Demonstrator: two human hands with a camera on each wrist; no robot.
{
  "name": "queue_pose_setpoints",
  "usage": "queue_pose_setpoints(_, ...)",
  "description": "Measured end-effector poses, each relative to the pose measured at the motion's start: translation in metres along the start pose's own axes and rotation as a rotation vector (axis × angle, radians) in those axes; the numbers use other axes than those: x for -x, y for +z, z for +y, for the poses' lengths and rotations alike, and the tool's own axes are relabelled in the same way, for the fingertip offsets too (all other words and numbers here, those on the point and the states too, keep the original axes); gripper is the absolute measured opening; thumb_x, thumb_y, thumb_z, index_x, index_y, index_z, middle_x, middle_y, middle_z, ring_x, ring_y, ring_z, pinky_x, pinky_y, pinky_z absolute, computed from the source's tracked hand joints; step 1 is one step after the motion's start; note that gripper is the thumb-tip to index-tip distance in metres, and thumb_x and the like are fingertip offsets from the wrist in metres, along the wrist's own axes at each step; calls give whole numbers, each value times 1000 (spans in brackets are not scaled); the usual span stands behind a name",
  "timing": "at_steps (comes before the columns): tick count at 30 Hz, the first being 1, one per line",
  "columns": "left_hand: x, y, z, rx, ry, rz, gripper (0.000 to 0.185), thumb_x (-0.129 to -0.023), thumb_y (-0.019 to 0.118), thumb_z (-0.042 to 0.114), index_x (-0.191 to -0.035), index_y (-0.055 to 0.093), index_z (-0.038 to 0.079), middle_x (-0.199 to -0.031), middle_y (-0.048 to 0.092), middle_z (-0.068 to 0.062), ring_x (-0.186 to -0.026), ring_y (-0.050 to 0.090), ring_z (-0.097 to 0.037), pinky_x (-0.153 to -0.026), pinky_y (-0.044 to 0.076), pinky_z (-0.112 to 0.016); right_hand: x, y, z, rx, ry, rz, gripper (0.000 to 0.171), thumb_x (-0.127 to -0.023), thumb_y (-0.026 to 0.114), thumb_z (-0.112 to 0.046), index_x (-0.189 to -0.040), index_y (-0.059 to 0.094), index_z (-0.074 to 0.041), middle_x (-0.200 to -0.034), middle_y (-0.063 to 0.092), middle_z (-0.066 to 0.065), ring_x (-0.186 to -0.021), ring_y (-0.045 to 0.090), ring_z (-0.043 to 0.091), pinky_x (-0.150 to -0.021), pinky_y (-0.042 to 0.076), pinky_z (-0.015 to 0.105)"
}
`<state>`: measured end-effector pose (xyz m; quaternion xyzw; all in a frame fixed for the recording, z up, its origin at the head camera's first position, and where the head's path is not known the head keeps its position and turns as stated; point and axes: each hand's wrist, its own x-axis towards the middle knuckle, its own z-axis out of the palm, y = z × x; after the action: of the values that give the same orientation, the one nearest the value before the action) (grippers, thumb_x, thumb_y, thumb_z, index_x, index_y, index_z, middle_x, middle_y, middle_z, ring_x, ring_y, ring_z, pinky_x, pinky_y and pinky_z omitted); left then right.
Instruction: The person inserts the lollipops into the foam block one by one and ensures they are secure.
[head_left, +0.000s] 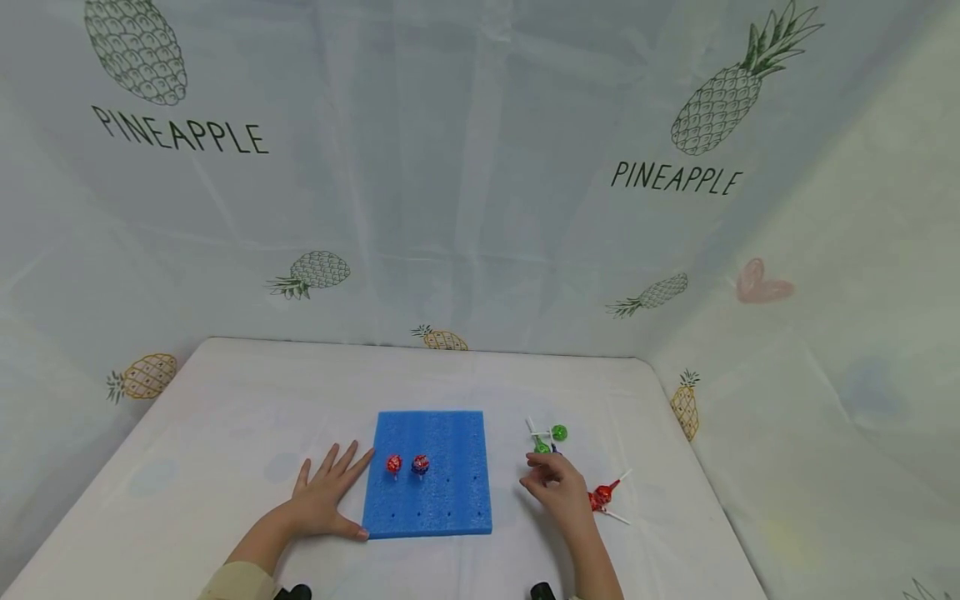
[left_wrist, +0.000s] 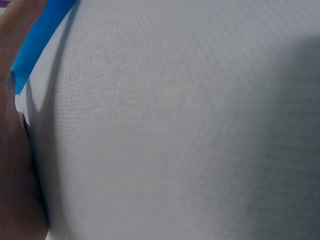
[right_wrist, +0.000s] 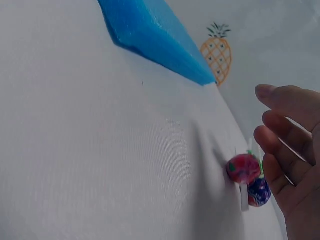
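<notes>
Left hand lying flat, fingers spread; right hand hovering, fingers loosely curling, gripping nothing.

A blue foam pad is lying flat on the table, two lollipops standing upright in it. More lollipops, green and red, are lying loose right of it, perhaps five.

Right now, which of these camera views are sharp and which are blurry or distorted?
Head view: evenly lit, fairly sharp, wide-angle bending at the edges; the blue foam block and left hand read clearly. Left wrist view: too close, almost all soft white cloth, with a shadow at right. Right wrist view: tilted, with the right hand and a red lollipop slightly soft.
</notes>
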<state>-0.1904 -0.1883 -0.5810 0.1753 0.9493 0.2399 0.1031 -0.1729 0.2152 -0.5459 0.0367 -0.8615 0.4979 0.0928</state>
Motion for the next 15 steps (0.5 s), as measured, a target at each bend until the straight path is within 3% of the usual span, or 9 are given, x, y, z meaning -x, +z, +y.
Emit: queue_pose_setpoints(15, 1, -2, 2, 7, 2, -6, 125, -52, 75, 76, -154, 27, 23, -160, 14, -20, -143, -3, -50, -100, -21, -69, -4, -7, 13, 115, 98, 25, 34, -77, 83, -7, -110, 72, -10, -97, 58, -1, -85, 54, 16, -72, 50, 22)
